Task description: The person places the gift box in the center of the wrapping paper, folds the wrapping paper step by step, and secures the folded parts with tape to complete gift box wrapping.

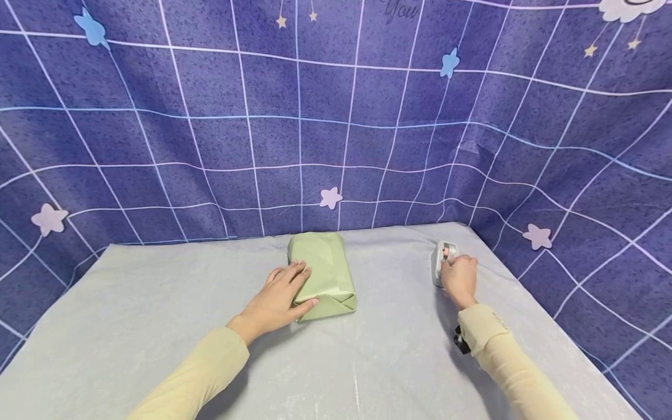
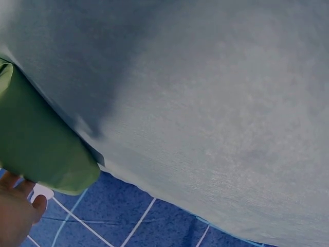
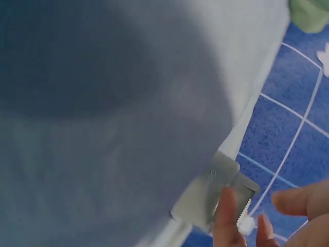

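A parcel wrapped in pale green paper (image 1: 322, 265) lies on the table, its folded end towards me. My left hand (image 1: 280, 297) rests on its left side, fingers spread over the top and thumb along the near end. The left wrist view shows the parcel (image 2: 41, 136) with fingertips at its edge. Over to the right, my right hand (image 1: 461, 280) is at a grey tape dispenser (image 1: 437, 265). Up close, the dispenser (image 3: 198, 203) has a serrated cutting edge; a finger overlaps its body while the thumb stands apart, leaving a gap between them.
A pale grey cloth covers the table (image 1: 362, 361). Behind it and along the right side hangs a purple-blue curtain (image 1: 273, 140) with a line grid and stars. The dispenser stands close to the table's back right corner.
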The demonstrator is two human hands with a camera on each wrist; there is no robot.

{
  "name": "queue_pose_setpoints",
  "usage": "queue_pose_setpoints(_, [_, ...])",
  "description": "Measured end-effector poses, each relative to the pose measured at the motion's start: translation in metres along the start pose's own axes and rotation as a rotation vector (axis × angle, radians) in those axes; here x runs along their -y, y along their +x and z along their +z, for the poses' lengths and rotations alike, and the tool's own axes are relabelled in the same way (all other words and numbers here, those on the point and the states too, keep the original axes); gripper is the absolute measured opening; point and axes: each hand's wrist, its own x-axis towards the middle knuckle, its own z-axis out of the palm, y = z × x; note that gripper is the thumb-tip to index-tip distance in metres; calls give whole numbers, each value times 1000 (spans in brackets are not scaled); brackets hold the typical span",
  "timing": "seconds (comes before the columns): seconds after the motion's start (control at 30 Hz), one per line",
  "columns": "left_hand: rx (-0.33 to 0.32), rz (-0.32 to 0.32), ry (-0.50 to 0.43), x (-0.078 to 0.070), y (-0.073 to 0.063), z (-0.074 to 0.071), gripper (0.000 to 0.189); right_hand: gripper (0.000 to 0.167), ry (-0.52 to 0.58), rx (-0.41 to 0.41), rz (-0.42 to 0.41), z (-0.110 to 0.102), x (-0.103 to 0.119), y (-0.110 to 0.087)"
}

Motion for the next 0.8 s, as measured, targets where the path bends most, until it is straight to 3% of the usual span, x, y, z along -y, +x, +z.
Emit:
queue_pose_setpoints(0.17, [-11, 3, 9, 1, -1, 1, 71, 33, 88, -9, 30, 6, -9, 5])
queue_pose_setpoints(0.33, [-7, 3, 7, 1, -1, 1, 71, 35, 46, -35, 21, 17, -21, 13])
queue_pose_setpoints(0.5, [-6, 0, 9, 1, -1, 0, 71, 32, 69, 23, 62, 8, -11, 6])
queue_pose_setpoints(0.8, [-4, 2, 11, 1, -1, -1, 71, 24, 160, -1, 76, 4, -7, -3])
